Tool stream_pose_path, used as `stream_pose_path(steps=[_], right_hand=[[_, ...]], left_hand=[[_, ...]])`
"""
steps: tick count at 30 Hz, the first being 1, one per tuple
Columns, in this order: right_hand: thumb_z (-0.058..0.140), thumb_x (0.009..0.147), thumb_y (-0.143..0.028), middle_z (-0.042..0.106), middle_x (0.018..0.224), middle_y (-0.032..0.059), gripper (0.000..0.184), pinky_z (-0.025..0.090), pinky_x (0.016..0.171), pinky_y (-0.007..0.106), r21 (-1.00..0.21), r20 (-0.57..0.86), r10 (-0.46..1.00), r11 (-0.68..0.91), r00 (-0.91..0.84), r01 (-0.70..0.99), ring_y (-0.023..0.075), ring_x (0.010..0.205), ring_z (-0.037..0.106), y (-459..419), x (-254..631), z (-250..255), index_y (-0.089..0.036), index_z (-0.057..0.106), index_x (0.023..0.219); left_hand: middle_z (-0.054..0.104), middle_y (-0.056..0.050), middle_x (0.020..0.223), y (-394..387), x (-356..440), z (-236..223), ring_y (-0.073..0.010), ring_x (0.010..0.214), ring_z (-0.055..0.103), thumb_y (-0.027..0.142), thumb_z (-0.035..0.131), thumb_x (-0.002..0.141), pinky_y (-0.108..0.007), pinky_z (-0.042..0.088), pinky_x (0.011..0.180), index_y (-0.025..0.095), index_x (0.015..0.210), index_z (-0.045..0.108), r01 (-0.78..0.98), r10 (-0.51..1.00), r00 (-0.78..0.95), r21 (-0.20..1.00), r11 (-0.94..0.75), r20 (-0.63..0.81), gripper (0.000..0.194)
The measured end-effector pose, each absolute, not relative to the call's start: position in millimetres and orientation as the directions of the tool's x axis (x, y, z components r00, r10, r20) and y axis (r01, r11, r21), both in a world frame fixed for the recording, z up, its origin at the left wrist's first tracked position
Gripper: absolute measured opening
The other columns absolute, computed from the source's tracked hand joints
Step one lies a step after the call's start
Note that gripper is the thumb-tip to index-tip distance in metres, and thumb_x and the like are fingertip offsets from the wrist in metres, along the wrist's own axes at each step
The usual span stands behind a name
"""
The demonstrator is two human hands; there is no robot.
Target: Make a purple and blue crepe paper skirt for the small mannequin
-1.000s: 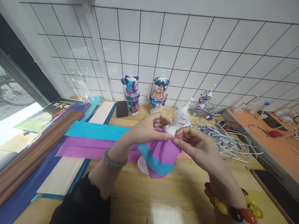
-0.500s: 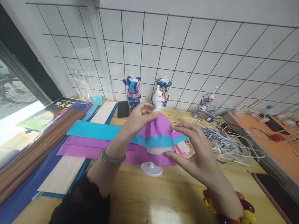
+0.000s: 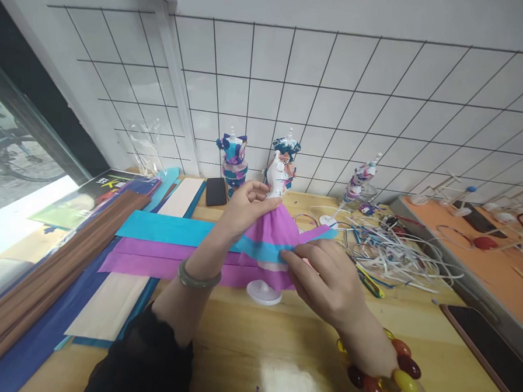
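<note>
A small white dress-form mannequin (image 3: 277, 180) stands in front of me, tilted a little on its round white base (image 3: 265, 293). Around its waist hangs a gathered paper skirt (image 3: 272, 226) in purple with a blue and a pale band. My left hand (image 3: 250, 207) is closed on the skirt's top at the waist, thumb in front. With thumb and fingers together, my right hand (image 3: 329, 274) pinches the skirt near its blue band on the right side. The right palm hides part of the hem.
Layered paper strips (image 3: 167, 230) lie at left beside a brown paper roll (image 3: 72, 270). Decorated mannequins (image 3: 234, 162) stand by the wall near a black phone (image 3: 215, 191). Tangled cords (image 3: 391, 247), a cutter knife (image 3: 371, 282) and another phone (image 3: 488, 336) lie at right.
My right hand has moved left and its spread fingers have closed on the skirt, whose right side is now drawn in. My left hand has stayed at the waist.
</note>
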State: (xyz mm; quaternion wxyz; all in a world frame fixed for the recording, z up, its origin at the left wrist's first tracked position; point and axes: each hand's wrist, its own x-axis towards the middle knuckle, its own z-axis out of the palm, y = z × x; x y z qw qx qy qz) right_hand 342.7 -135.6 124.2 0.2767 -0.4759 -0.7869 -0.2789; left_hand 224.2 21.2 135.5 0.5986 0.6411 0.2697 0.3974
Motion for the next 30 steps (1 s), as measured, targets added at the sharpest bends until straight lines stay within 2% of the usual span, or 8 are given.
stream_pose_path(steps=[4, 6, 8, 11, 13, 18, 24, 30], right_hand=[[0.055, 0.079, -0.012, 0.062, 0.085, 0.0083, 0.031, 0.042, 0.061, 0.035, -0.010, 0.711, 0.608, 0.510, -0.353, 0.860, 0.0206, 0.075, 0.055, -136, 341, 127, -0.020, 0.054, 0.109], [0.055, 0.080, -0.014, 0.061, 0.091, 0.0094, 0.032, 0.045, 0.068, 0.038, -0.185, 0.757, 0.617, 0.517, -0.215, 0.836, 0.0224, 0.082, 0.056, -136, 344, 128, -0.021, 0.053, 0.111], [0.050, 0.085, -0.019, 0.062, 0.096, 0.0093, 0.024, 0.045, 0.078, 0.041, -0.404, 0.751, 0.660, 0.437, 0.019, 0.803, 0.0236, 0.091, 0.057, -135, 347, 127, -0.023, 0.055, 0.109], [0.044, 0.091, -0.031, 0.062, 0.105, 0.0088, 0.019, 0.043, 0.087, 0.041, -0.715, 0.569, 0.773, 0.294, 0.281, 0.635, 0.0226, 0.102, 0.056, -128, 353, 123, -0.024, 0.056, 0.104], [0.044, 0.091, -0.038, 0.061, 0.109, 0.0080, 0.023, 0.044, 0.089, 0.037, -0.831, 0.426, 0.863, 0.254, 0.271, 0.495, 0.0209, 0.105, 0.055, -124, 356, 119, -0.024, 0.055, 0.105], [0.046, 0.090, -0.042, 0.061, 0.094, 0.0033, 0.023, 0.048, 0.074, 0.027, -0.903, 0.287, 0.949, 0.222, 0.133, 0.368, 0.0148, 0.085, 0.057, -121, 356, 116, -0.024, 0.056, 0.101], [0.057, 0.083, -0.042, 0.056, 0.069, -0.0003, 0.022, 0.044, 0.059, 0.025, -0.939, 0.253, 0.957, 0.206, 0.144, 0.276, 0.0126, 0.063, 0.051, -130, 358, 127, -0.021, 0.060, 0.077], [0.066, 0.077, -0.031, 0.051, 0.058, -0.0024, 0.020, 0.036, 0.047, 0.022, -0.920, 0.298, 0.942, 0.240, 0.156, 0.310, 0.0097, 0.053, 0.044, -147, 355, 145, -0.021, 0.056, 0.064]], left_hand=[[0.060, -0.001, 0.083, 23, 219, 138, -0.0136, 0.084, 0.058, 0.037, 0.071, 0.068, -0.027, 0.043, 0.077, 0.017, 0.097, 0.055, -0.163, 0.775, 0.603, 0.980, -0.114, 0.190, 0.039], [0.063, -0.002, 0.087, 23, 215, 141, -0.0144, 0.085, 0.059, 0.036, 0.071, 0.069, -0.028, 0.044, 0.077, 0.018, 0.099, 0.056, -0.164, 0.719, 0.670, 0.982, -0.096, 0.182, 0.038], [0.064, -0.004, 0.093, 21, 211, 145, -0.0163, 0.089, 0.060, 0.035, 0.070, 0.070, -0.029, 0.045, 0.078, 0.018, 0.101, 0.058, -0.151, 0.655, 0.735, 0.984, -0.095, 0.176, 0.038], [0.063, -0.007, 0.106, 16, 207, 151, -0.0199, 0.102, 0.058, 0.033, 0.070, 0.070, -0.031, 0.045, 0.084, 0.018, 0.102, 0.061, -0.151, 0.564, 0.799, 0.977, -0.148, 0.209, 0.037], [0.062, -0.008, 0.111, 13, 205, 153, -0.0208, 0.106, 0.056, 0.032, 0.071, 0.070, -0.031, 0.045, 0.087, 0.017, 0.102, 0.062, -0.161, 0.515, 0.823, 0.968, -0.190, 0.238, 0.036], [0.063, -0.006, 0.106, 9, 201, 155, -0.0185, 0.103, 0.057, 0.027, 0.072, 0.070, -0.030, 0.045, 0.088, 0.019, 0.103, 0.062, -0.211, 0.442, 0.844, 0.945, -0.248, 0.305, 0.035], [0.063, -0.006, 0.104, 6, 197, 159, -0.0189, 0.101, 0.058, 0.026, 0.074, 0.068, -0.030, 0.047, 0.085, 0.018, 0.101, 0.062, -0.242, 0.400, 0.861, 0.944, -0.224, 0.315, 0.036], [0.062, -0.007, 0.109, 5, 199, 156, -0.0201, 0.106, 0.056, 0.026, 0.075, 0.067, -0.033, 0.045, 0.090, 0.019, 0.103, 0.062, -0.267, 0.433, 0.841, 0.945, -0.187, 0.323, 0.038]])
